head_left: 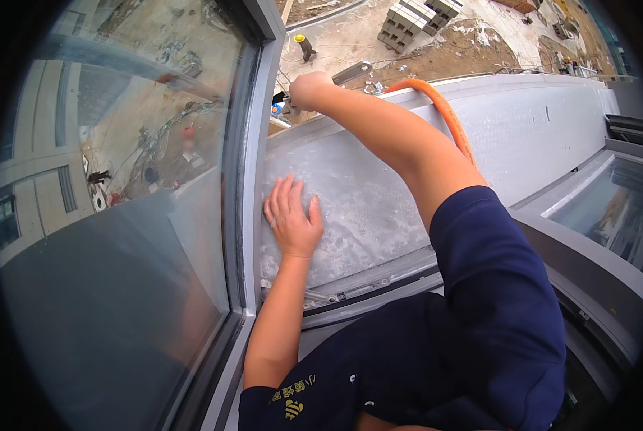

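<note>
My left hand (292, 219) lies flat with fingers spread on a dusty grey metal ledge (364, 223), near the frame of an open window sash (251, 179). Reaching out past the ledge's outer edge, my right hand (309, 90) is closed into a fist beside the sash's outer side. What it grips is mostly hidden; a dark piece with a blue part (277, 109) shows just below and left of it. A grey slotted bar (354, 72) shows right of the fist; whether it joins what I hold, I cannot tell.
An orange hose (443, 108) loops over the ledge's outer edge. Far below, a person in a yellow helmet (303, 47) stands near stacked grey blocks (411, 23). A metal window stay (336, 297) runs along the sill; another window pane (609, 208) is at right.
</note>
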{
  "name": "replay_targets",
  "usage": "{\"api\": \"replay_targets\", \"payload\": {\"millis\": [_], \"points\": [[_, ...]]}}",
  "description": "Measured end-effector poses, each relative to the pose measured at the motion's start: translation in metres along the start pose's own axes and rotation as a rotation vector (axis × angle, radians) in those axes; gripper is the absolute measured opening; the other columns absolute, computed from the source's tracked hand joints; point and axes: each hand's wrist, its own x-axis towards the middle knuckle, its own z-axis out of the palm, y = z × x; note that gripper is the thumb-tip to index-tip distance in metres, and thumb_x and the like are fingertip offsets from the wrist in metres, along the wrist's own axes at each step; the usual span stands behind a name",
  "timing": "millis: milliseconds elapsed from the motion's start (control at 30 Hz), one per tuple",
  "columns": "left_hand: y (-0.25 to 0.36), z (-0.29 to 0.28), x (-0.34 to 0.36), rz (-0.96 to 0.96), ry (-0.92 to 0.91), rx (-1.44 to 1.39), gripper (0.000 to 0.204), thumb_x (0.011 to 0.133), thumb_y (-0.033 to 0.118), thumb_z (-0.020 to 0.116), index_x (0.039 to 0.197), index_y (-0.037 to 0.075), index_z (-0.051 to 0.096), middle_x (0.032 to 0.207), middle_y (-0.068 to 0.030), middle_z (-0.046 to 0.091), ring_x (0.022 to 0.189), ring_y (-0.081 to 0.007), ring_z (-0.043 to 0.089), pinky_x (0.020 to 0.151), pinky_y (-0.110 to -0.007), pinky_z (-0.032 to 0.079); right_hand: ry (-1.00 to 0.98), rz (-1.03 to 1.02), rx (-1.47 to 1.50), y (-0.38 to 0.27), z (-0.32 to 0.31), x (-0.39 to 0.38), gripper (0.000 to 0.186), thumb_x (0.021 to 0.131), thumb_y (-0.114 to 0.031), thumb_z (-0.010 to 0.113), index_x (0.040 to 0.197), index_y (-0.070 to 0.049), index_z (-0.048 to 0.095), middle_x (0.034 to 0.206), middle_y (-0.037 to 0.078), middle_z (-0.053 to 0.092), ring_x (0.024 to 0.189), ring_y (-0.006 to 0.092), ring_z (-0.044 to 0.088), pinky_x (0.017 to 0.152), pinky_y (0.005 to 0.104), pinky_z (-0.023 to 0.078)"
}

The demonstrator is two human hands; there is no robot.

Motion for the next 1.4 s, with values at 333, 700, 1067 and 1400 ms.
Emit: {"api": "replay_targets", "payload": {"millis": [333, 700, 1067, 1400], "points": [[-0.003, -0.002, 0.001, -0.025, -0.031, -0.015, 0.042, 0.083, 0.021, 0.066, 0.121, 0.004, 0.057, 0.134, -0.013, 0.054, 0.129, -0.0336, 0.046, 0.109, -0.048, 0.029, -0.08, -0.051, 0.158, -0.014, 0.078, 0.086, 0.031, 0.081, -0.007, 0.061, 0.11, -0.004, 0.072, 0.118, 0.017, 0.067, 0.108, 0.0332, 0.065, 0.088, 0.0458, 0.052], [-0.003, -0.001, 0.003, -0.021, -0.031, -0.025, 0.042, 0.083, 0.02, 0.066, 0.121, 0.003, 0.058, 0.134, -0.0137, 0.054, 0.129, -0.0334, 0.046, 0.109, -0.047, 0.029, -0.165, -0.102, 0.033, -0.015, 0.089, 0.109, 0.031, 0.075, -0.005, 0.065, 0.105, -0.002, 0.073, 0.11, 0.02, 0.069, 0.102, 0.0369, 0.066, 0.083, 0.0464, 0.053], [-0.002, -0.001, 0.004, -0.022, -0.023, -0.041, 0.043, 0.082, 0.018, 0.067, 0.121, 0.003, 0.058, 0.132, -0.0141, 0.055, 0.128, -0.0334, 0.047, 0.108, -0.047, 0.03, -0.292, -0.25, -0.193, -0.029, 0.071, 0.101, 0.024, 0.079, -0.005, 0.057, 0.096, 0.002, 0.072, 0.097, 0.019, 0.071, 0.082, 0.034, 0.069, 0.071, 0.0449, 0.053], [-0.005, -0.002, 0.002, -0.038, -0.023, -0.035, 0.043, 0.081, 0.017, 0.067, 0.122, 0.004, 0.057, 0.134, -0.0125, 0.054, 0.129, -0.0324, 0.047, 0.108, -0.047, 0.03, -0.348, 0.018, 0.241, -0.037, 0.043, 0.083, 0.028, 0.079, 0.003, 0.05, 0.097, 0.004, 0.072, 0.097, 0.02, 0.071, 0.085, 0.0306, 0.068, 0.074, 0.0436, 0.051]]}}
